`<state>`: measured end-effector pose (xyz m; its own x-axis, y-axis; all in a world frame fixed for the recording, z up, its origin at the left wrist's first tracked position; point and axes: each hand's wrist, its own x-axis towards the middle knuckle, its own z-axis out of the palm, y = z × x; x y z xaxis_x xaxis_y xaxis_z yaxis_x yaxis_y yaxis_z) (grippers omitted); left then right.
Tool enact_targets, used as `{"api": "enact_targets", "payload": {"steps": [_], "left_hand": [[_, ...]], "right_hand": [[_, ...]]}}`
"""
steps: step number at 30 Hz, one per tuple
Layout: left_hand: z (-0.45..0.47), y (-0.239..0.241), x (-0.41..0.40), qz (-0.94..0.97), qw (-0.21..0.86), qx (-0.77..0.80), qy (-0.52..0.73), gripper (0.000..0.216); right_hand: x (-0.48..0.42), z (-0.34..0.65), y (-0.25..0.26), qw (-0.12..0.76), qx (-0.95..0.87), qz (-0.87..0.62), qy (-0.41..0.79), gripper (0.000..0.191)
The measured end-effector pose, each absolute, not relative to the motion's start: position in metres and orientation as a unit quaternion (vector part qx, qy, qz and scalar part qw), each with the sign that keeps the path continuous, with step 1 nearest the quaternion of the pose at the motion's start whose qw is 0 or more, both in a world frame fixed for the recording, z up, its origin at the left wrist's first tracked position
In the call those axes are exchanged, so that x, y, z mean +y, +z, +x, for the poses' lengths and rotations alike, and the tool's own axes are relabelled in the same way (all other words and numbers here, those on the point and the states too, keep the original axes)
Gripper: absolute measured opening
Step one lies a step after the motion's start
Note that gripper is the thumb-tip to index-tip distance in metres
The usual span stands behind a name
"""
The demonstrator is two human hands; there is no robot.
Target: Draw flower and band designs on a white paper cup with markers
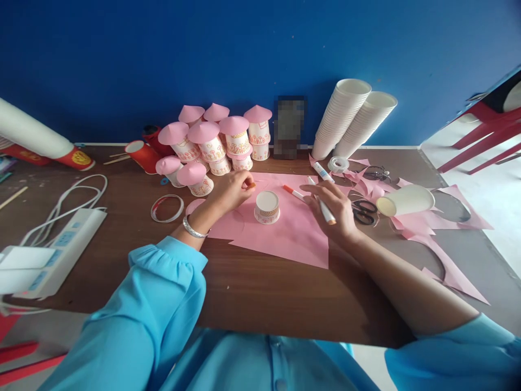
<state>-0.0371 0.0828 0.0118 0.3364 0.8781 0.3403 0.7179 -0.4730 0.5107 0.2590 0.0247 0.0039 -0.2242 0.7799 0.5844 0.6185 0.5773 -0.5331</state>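
Observation:
My left hand pinches a small brownish-orange marker cap above the pink paper. In my right hand is a white marker with a brownish-orange end, slanting between the fingers. Between the hands, a short decorated paper cup stands upside down on the pink paper, touched by neither hand. Its side carries a brownish band and reddish drawings near the rim. An orange-and-white marker lies on the paper just left of my right fingers.
Several paper-cup towers with pink cone roofs stand at the back left. Stacked white cups lean against the blue wall. Scissors, a lying cup and pink scraps are right; tape and a power strip are left.

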Motion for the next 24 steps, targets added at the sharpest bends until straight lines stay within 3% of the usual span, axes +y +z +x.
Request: {"api": "enact_targets", "payload": {"steps": [5,10,13,19,24], "left_hand": [[-0.032,0.031,0.081,0.691,0.337,0.433,0.471,0.031],[-0.023,0.044,0.073,0.609,0.45,0.389,0.525,0.032],[-0.019,0.049,0.063,0.642,0.374,0.406,0.532,0.029],[-0.009,0.052,0.041,0.751,0.089,0.454,0.471,0.017],[-0.009,0.046,0.041,0.814,-0.018,0.434,0.386,0.019]], "right_hand": [[0.031,0.246,0.043,0.559,-0.645,-0.364,0.372,0.032],[0.025,0.223,0.064,0.592,-0.627,-0.332,0.381,0.031],[0.015,0.215,0.065,0.581,-0.653,-0.344,0.344,0.032],[0.008,0.21,0.064,0.569,-0.663,-0.35,0.338,0.028],[0.006,0.206,0.063,0.551,-0.686,-0.354,0.316,0.016]]}}
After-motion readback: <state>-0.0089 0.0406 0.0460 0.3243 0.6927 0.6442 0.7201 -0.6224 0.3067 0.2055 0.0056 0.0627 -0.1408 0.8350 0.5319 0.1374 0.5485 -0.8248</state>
